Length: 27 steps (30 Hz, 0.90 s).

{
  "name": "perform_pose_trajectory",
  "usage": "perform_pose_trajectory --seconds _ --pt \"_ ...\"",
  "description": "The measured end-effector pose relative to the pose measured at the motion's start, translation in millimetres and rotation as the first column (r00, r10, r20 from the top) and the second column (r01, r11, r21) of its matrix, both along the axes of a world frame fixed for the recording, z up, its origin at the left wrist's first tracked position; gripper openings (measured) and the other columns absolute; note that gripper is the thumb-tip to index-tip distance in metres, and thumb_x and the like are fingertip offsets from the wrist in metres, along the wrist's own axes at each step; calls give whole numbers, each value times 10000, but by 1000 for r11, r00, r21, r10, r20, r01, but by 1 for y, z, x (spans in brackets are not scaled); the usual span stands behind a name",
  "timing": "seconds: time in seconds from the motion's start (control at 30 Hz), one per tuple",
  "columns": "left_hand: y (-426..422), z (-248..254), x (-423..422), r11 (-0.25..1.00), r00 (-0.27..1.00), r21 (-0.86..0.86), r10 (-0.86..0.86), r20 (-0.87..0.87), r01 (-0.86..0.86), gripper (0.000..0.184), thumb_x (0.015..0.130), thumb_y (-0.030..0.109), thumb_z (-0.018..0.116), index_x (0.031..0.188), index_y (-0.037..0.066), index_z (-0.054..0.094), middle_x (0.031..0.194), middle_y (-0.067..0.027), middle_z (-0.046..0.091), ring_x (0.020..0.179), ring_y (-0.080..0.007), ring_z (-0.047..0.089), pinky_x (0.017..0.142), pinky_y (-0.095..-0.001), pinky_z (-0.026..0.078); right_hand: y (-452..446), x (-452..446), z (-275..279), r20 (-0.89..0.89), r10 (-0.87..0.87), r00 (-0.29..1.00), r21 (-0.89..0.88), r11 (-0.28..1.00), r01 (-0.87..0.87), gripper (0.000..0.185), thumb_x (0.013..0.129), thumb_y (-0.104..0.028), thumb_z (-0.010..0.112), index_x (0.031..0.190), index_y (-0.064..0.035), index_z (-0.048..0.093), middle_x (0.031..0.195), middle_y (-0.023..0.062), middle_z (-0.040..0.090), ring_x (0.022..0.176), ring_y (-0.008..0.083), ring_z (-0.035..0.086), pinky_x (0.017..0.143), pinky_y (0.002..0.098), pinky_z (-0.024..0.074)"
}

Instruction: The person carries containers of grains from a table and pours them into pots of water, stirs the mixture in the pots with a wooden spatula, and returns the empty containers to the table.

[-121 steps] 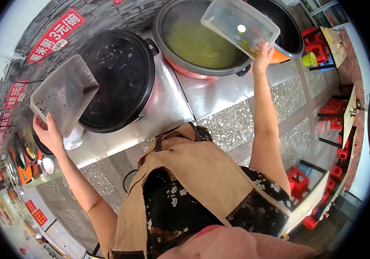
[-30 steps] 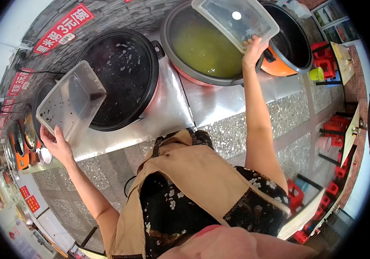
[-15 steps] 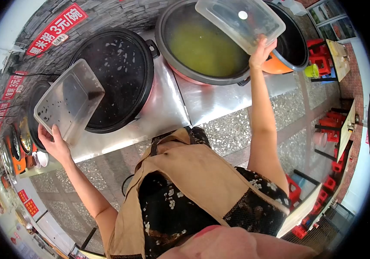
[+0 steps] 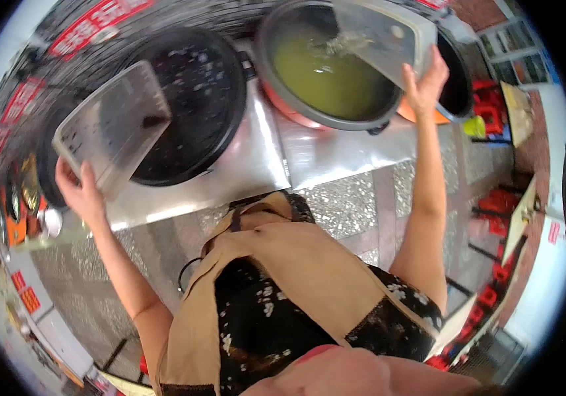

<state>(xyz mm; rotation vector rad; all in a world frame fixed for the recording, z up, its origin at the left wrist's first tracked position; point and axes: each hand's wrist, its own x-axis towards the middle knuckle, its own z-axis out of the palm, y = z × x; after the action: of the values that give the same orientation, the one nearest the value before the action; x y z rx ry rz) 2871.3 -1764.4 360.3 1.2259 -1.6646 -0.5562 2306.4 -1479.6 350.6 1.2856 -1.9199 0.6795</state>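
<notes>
My left hand (image 4: pixel 83 191) grips the lower left end of a clear plastic container (image 4: pixel 114 125), tilted over the edge of a large black pot (image 4: pixel 190 99) with dark contents. Dark specks and a dark residue show inside it. With my right hand (image 4: pixel 426 82) I hold a second clear container (image 4: pixel 385 39) by its right end. That one tips over a wide pot of green liquid (image 4: pixel 322 79), and clear liquid pours from it into the pot. The frame is somewhat blurred.
Both pots stand on a shiny metal counter (image 4: pixel 230 168). Behind the right container is an orange pot (image 4: pixel 458 86). Smaller orange pots (image 4: pixel 15 221) and white bowls (image 4: pixel 50 223) are at the far left. Red stools (image 4: pixel 491 109) and tables (image 4: pixel 517 115) stand at the right.
The right container has tilted more steeply, and liquid now splashes from it into the green pot. My right hand has turned and shifted right. The left container stays over the black pot's edge.
</notes>
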Motion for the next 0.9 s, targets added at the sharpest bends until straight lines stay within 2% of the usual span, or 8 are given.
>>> perform_pose_trajectory --seconds 0.17,0.27,0.43,0.6,0.67,0.73,0.87,0.9 --pt "0 -8 15 996 998 -73 61 11 -60 605 741 241 725 1228 -10 467 1125 -110 528 988 -182 518 854 -305 426 3 41 47 -142 60 988 150 988 -39 691 721 -337 729 1276 -39 445 1086 206 541 974 368 524 828 444 409" --pt "3 -4 16 997 998 -49 61 -7 -62 623 719 250 730 1221 -9 469 1109 -120 532 969 -193 524 851 -315 426 3 41 48 -223 190 956 122 978 -166 710 701 -321 759 1280 -57 445 1108 198 530 1002 356 513 826 425 407" --pt "1 -2 2 991 986 -111 91 138 -76 676 675 245 744 1227 -11 451 1110 -144 503 978 -234 522 847 -345 433 2 60 44 -349 53 936 37 998 -42 751 678 -347 785 1286 -75 441 1159 180 505 1034 336 496 831 411 395" --pt "2 -11 -23 957 917 -286 73 392 46 759 594 260 777 1220 -3 438 1041 -164 496 944 -306 523 809 -377 457 3 65 39 -302 56 952 -58 995 -77 758 679 -371 783 1276 -57 435 1145 190 509 1030 336 498 840 413 385" --pt "-1 -17 -28 961 920 -271 48 388 64 754 595 261 777 1215 -3 440 1043 -165 497 945 -306 524 807 -378 457 4 66 36 -264 105 959 -96 986 -135 766 677 -384 782 1271 -49 433 1135 195 514 1022 336 503 838 417 385" --pt "-2 -22 -32 968 924 -239 19 383 79 751 607 284 770 1216 -2 437 1049 -168 494 948 -306 525 803 -375 456 3 72 31 -310 -53 949 -177 984 -3 795 671 -393 787 1253 5 421 1107 211 527 989 351 518 802 423 407" --pt "-21 -40 -30 986 948 -167 76 308 -25 707 650 331 748 1182 -33 459 1068 -188 504 936 -296 530 793 -362 453 8 61 25 -274 -74 959 -210 978 15 754 698 -342 781 1202 97 433 1096 245 532 938 386 542 792 444 447" --pt "-31 -47 -26 993 967 -51 116 227 -108 677 687 377 707 1165 -42 475 1079 -196 517 932 -284 539 784 -362 455 10 62 23 -52 -69 996 -257 965 54 758 703 -343 777 1195 117 430 1125 255 517 967 380 537 819 435 444"
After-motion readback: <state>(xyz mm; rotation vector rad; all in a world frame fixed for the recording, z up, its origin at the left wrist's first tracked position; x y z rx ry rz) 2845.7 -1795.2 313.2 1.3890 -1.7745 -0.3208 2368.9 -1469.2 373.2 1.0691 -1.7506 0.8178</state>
